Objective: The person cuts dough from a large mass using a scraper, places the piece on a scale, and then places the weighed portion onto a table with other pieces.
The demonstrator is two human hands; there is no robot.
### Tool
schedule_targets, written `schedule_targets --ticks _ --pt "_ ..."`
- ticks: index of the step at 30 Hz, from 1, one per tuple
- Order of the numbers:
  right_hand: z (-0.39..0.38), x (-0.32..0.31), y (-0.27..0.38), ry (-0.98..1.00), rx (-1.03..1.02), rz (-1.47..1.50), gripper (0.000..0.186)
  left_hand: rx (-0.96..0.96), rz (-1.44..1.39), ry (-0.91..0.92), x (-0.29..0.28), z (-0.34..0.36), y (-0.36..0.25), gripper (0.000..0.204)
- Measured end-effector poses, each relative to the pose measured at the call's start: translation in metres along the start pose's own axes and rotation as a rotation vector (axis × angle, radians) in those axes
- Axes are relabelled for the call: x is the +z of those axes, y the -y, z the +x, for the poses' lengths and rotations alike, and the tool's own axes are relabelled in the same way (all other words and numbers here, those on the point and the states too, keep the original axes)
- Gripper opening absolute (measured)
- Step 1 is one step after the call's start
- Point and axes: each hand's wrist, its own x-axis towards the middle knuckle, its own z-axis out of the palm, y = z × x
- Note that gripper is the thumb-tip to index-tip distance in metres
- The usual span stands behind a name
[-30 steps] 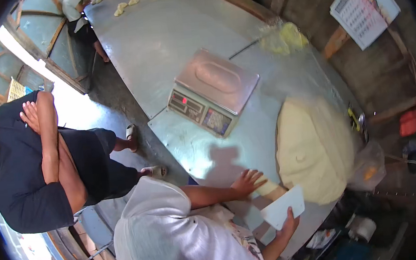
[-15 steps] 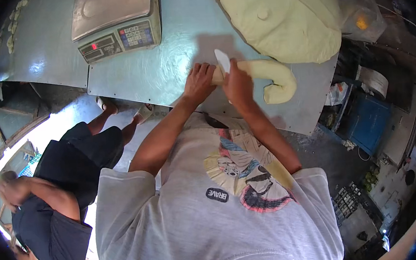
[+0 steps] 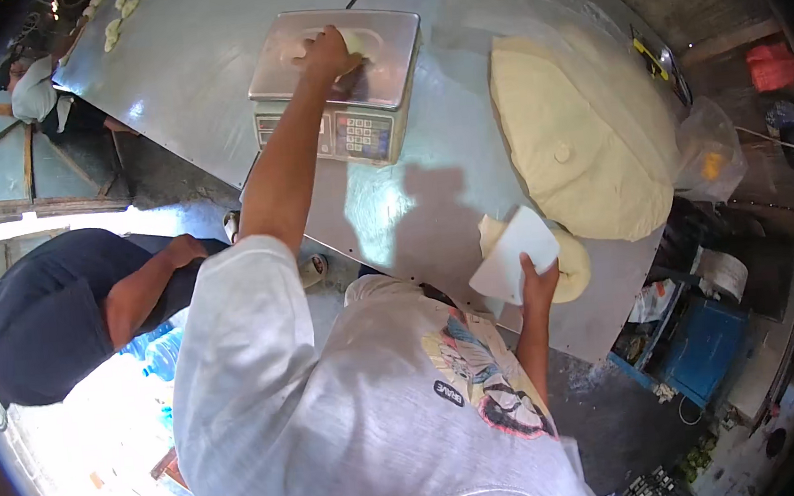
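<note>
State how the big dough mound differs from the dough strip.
The mound is far larger than the strip. The mound spreads broad; the strip is narrow and curled. The white scraper hides part of the strip, but not the mound. Both are pale yellow and lie on the metal table.

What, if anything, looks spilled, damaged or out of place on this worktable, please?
Nothing stands out. The scale stands on the metal table with the left hand at its pan, the large dough mass lies to its right, and the right hand holds a white scraper that hides part of the dough strip.
</note>
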Motion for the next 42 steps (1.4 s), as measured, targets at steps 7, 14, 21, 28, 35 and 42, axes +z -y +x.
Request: schedule_targets --ticks 7,14,21,28,35,42 --pt "-0.018 -0.012 0.033 0.003 0.03 -0.261 0.047 0.605 -0.804 0.491 0.232 -0.205 -0.082 0.058" --pt "0.013 0.042 -0.014 -0.002 -0.357 -0.992 0.05 0.459 -0.635 0.643 0.204 -0.263 -0.092 0.032" --pt "0.047 0.092 0.009 0.234 -0.178 -0.588 0.052 0.138 -0.99 -0.01 0.162 -0.198 -0.051 0.026" --pt "0.006 0.001 -0.007 0.132 0.055 -0.16 0.05 0.071 -0.056 -0.353 0.032 -0.102 -0.034 0.061" --pt "-0.004 -0.063 0.025 0.013 0.062 -0.28 0.052 0.642 -0.632 0.482 0.211 -0.258 -0.124 0.043" --pt "-0.017 0.018 0.066 0.137 -0.076 -0.699 0.056 0.238 -0.706 0.594 0.186 -0.276 -0.094 0.023"
